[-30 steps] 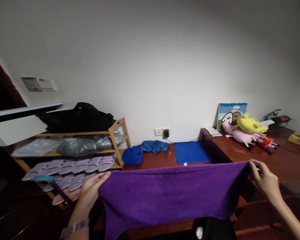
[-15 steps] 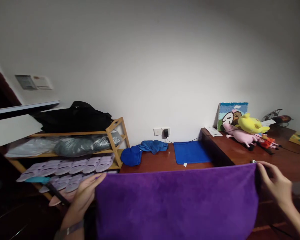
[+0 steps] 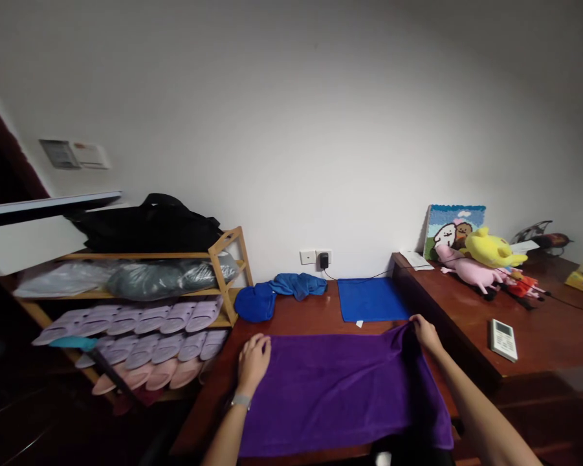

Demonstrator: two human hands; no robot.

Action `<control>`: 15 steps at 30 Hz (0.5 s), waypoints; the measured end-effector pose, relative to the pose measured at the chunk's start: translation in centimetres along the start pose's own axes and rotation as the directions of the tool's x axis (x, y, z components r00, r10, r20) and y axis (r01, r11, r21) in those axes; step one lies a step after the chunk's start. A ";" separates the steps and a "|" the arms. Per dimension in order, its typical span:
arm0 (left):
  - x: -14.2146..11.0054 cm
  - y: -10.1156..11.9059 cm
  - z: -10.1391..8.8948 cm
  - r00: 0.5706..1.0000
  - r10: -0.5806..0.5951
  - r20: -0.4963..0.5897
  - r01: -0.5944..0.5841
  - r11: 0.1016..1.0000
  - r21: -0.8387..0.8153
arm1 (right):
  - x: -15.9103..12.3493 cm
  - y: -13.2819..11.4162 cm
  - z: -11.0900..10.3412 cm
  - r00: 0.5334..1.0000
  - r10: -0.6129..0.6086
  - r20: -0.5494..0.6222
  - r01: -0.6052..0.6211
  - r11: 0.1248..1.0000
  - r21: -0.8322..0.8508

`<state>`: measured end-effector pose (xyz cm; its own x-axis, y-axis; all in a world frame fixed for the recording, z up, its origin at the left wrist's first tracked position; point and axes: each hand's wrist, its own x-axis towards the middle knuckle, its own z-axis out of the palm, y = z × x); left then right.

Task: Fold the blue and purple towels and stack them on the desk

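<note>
A purple towel [image 3: 330,388] lies spread over the reddish-brown wooden tabletop, creased near its far right corner and hanging over the near edge. My left hand [image 3: 255,359] is at the towel's far left corner with its fingers curled onto the cloth; the fingertips are partly hidden. At the far right corner, my right hand [image 3: 424,333] pinches the towel and holds that corner slightly raised. Beyond the towel, a blue cloth [image 3: 373,299] with a white tag lies flat. A crumpled blue cloth [image 3: 298,285] and a round blue pouch-like item [image 3: 255,302] sit at the back left.
A wooden rack [image 3: 230,275] on the left holds purple and pink slippers [image 3: 145,319], plastic-wrapped items and a black bag [image 3: 150,226]. The higher desk on the right bears plush toys [image 3: 475,272], a picture and a white remote [image 3: 503,340]. A black plug [image 3: 324,260] is in the wall socket.
Both hands have lowered the stretched purple towel onto the tabletop and moved closer together. The remote on the right desk has come into view from behind my right hand.
</note>
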<state>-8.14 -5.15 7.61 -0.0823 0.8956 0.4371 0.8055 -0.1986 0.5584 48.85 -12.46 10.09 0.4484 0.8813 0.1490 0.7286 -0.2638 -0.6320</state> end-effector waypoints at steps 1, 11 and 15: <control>-1.3 -0.3 0.9 0.996 0.071 0.060 -0.075 0.995 0.061 | 0.0 0.3 0.5 1.000 -0.017 0.021 0.017 1.000 -0.014; 0.8 -5.1 4.3 0.944 0.068 0.323 -0.194 0.905 0.379 | 2.5 1.6 -0.1 0.986 -0.131 0.101 0.150 0.966 -0.210; 2.0 -6.0 4.7 0.938 -0.039 0.345 -0.129 0.884 0.450 | 3.5 1.6 0.3 0.987 -0.112 0.112 0.142 0.936 -0.322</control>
<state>-10.33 -0.28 1.83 0.0940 0.9850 0.1445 0.9865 -0.1117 0.1196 51.42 -9.67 9.43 0.3033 0.9436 0.1327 0.9126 -0.2476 -0.3254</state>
